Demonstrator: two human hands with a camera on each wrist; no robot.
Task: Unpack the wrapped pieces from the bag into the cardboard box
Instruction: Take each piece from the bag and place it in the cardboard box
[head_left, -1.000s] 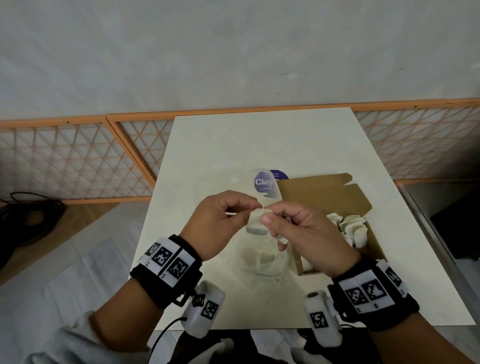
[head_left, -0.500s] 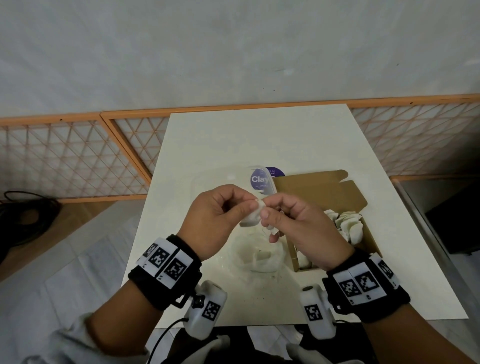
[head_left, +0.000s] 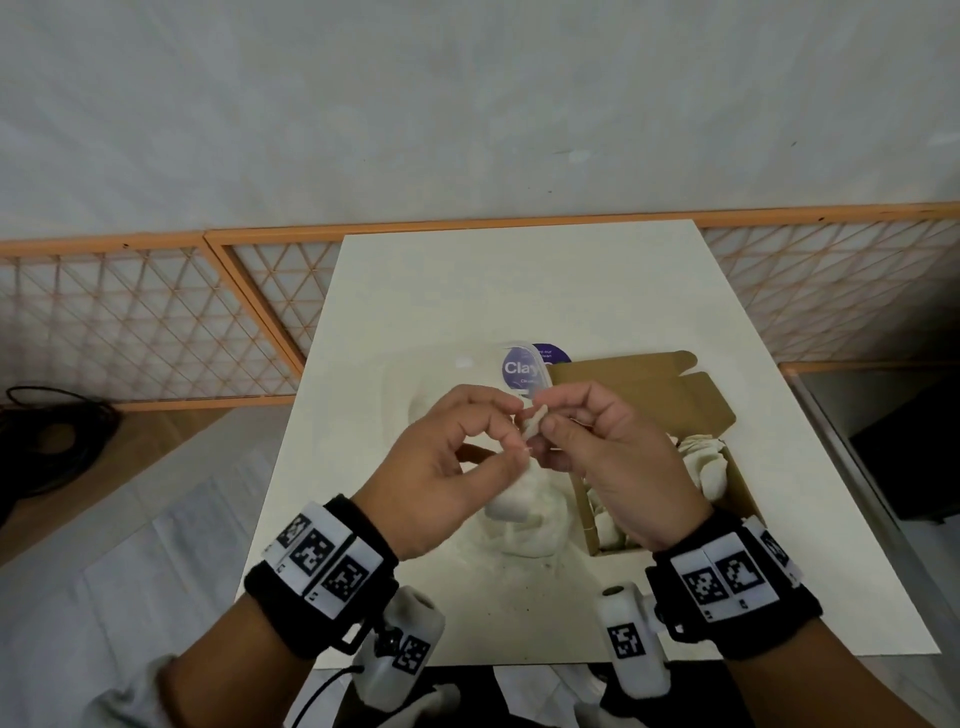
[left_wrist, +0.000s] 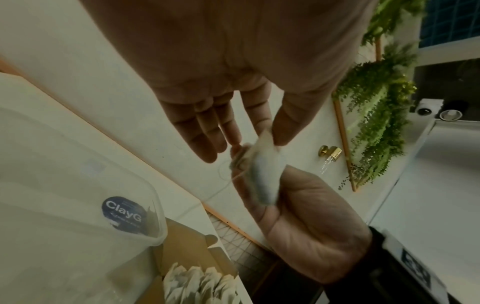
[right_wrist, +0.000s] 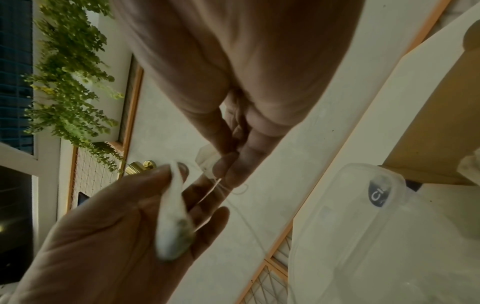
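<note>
Both hands meet above the cream table (head_left: 519, 291) and share a small white wrapped piece (head_left: 535, 423). My left hand (head_left: 519, 428) pinches the piece (right_wrist: 172, 216) between thumb and fingers. My right hand (head_left: 545, 415) pinches a thin thread and a clear bit at its top (right_wrist: 207, 160). Below them lies the clear plastic bag (head_left: 452, 374) with a purple label (head_left: 522, 369); white pieces show inside it (head_left: 524, 519). The open cardboard box (head_left: 649, 384) stands just right of the bag and holds several wrapped pieces (head_left: 706, 462).
An orange lattice fence (head_left: 156, 322) runs behind and to the left of the table. Black cables (head_left: 52, 441) lie on the floor at the left. A dark object (head_left: 914, 457) stands beyond the table's right edge.
The hands have stayed together over the bag. The piece, seen flat a second ago, now shows only as a small edge between the fingertips.
</note>
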